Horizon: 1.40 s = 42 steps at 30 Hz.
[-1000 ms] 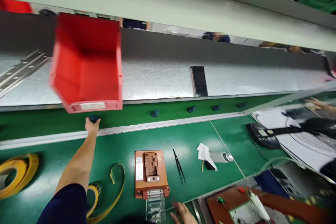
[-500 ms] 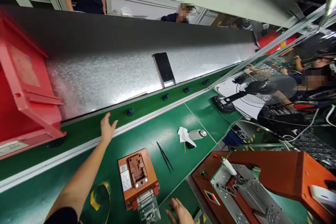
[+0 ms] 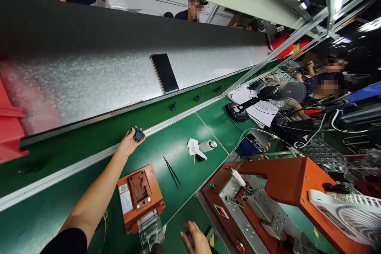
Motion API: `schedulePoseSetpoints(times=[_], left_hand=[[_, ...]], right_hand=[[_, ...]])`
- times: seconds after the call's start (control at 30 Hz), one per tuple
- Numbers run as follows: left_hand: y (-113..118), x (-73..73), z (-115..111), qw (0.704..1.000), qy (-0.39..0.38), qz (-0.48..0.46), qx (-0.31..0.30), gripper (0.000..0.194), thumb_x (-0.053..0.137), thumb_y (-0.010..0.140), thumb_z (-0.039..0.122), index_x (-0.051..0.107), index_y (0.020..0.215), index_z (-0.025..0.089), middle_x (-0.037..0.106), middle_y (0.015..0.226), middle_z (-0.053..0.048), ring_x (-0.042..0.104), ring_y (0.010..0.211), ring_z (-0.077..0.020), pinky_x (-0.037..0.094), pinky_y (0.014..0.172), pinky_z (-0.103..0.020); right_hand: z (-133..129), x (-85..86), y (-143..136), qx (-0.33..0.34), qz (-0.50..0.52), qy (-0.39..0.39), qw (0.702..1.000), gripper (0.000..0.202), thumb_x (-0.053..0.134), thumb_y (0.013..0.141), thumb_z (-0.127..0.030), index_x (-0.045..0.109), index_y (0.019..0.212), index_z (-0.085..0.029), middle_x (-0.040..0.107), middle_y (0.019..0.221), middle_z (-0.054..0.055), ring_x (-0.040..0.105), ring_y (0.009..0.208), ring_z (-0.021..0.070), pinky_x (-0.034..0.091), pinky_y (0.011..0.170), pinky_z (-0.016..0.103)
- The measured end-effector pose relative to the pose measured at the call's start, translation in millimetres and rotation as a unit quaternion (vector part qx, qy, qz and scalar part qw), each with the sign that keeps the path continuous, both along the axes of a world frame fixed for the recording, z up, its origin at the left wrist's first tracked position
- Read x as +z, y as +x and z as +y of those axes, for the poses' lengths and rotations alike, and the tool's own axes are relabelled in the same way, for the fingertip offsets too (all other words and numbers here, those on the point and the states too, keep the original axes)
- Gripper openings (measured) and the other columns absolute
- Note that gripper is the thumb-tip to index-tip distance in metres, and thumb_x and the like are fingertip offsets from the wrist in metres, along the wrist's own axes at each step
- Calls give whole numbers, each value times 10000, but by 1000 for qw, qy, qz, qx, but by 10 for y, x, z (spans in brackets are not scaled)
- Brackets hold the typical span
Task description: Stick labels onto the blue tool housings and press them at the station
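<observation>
My left hand (image 3: 126,146) is closed around a small dark blue-black moulded part (image 3: 138,135), holding it over the white rail at the bench's back edge. Similar dark parts (image 3: 174,106) stand in a row on the green strip beyond. Below the left hand lies an orange-brown fixture (image 3: 155,184) with a recessed nest and a hinged clear plastic cover (image 3: 150,232). My right hand (image 3: 197,240) hovers low near that cover, its fingers apart and holding nothing. Black tweezers (image 3: 172,172) rest on the green mat to the fixture's right.
An orange machine (image 3: 279,170) with a metal bed occupies the right side. Behind the tweezers are a white bottle (image 3: 207,145) and crumpled tissue (image 3: 193,147). A phone (image 3: 164,73) lies on the metal shelf; a black fan (image 3: 253,105) stands farther right. Co-workers are beyond.
My left hand, spread and bare half a second ago, now grips one dark part, which has left the row on the strip. The whole view has shifted rightward.
</observation>
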<state>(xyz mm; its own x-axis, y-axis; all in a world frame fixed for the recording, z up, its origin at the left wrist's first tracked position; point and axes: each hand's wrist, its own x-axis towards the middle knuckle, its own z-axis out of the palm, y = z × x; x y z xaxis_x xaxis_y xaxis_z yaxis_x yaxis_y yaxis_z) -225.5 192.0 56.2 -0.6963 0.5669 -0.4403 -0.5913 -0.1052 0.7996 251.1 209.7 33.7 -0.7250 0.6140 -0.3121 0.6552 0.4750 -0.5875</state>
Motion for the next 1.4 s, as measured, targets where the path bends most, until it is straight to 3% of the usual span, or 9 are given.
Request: schedulePoseSetpoints(times=[0.17,0.33,0.53,0.8,0.93,1.03,1.13,1.23,1.4], left_hand=[[871,537,-561,958,166,-230,-35,451,476,994,525,636,1037,106,623,797,-63,621,653,-135,551,630,-278],[1639,921,-818,958,174,-208,-92,498,576,920,595,653,970,106,600,691,-41,569,538,-130,478,515,-238],[2224,992,-905,968,108,-212,-76,476,650,865,616,620,943,147,632,679,-36,588,507,-138,470,483,-231],[2798,790,-1006,973,-21,-230,13,659,615,784,775,617,736,117,622,608,-64,573,468,-133,464,463,-234],[3059,576,-1081,967,-132,-194,96,706,554,773,831,621,768,128,563,543,-25,493,423,-108,340,399,-206],[3284,365,-1257,959,-227,-82,150,690,494,822,813,635,820,138,507,539,12,422,419,-91,264,398,-207],[3518,137,-1505,913,-340,69,216,557,503,895,704,641,1010,176,633,800,-32,592,695,-156,480,621,-263],[3719,-103,-1691,870,-417,128,228,544,527,891,671,585,1144,193,652,1132,-103,616,1079,-250,494,963,-401],[3960,-350,-1721,934,-313,2,172,707,543,847,726,444,1289,183,667,1214,-149,643,1150,-286,482,1030,-469]], right_hand=[[164,648,-702,27,66,-51,996,262,498,949,-353,681,1019,-179,725,967,112,708,884,235,571,821,359],[226,1231,-1274,77,217,-98,968,274,560,956,-397,662,1121,-202,704,1060,96,681,958,214,569,871,372],[204,1471,-1469,258,248,-73,931,1043,830,734,-452,241,1569,-242,374,1552,162,373,1441,323,391,1178,528],[171,1117,-1351,358,223,-170,891,996,791,668,-254,281,1521,-198,429,1484,169,428,1399,307,409,1168,478],[281,722,-1483,349,207,-207,890,931,789,648,-260,357,1470,-190,465,1446,165,465,1364,302,409,1161,478],[384,347,-1812,339,201,-195,898,881,768,666,-273,379,1446,-145,482,1426,194,471,1344,318,389,1164,513],[411,14,-2148,392,189,-165,885,895,767,657,-269,382,1455,-144,471,1453,195,444,1357,336,356,1175,544],[376,-196,-2305,437,181,-127,872,923,773,645,-259,381,1476,-165,472,1463,173,424,1357,341,345,1172,557],[342,-299,-2245,465,173,-94,863,967,802,704,-377,344,1531,-171,447,1516,152,394,1370,341,338,1182,539]])
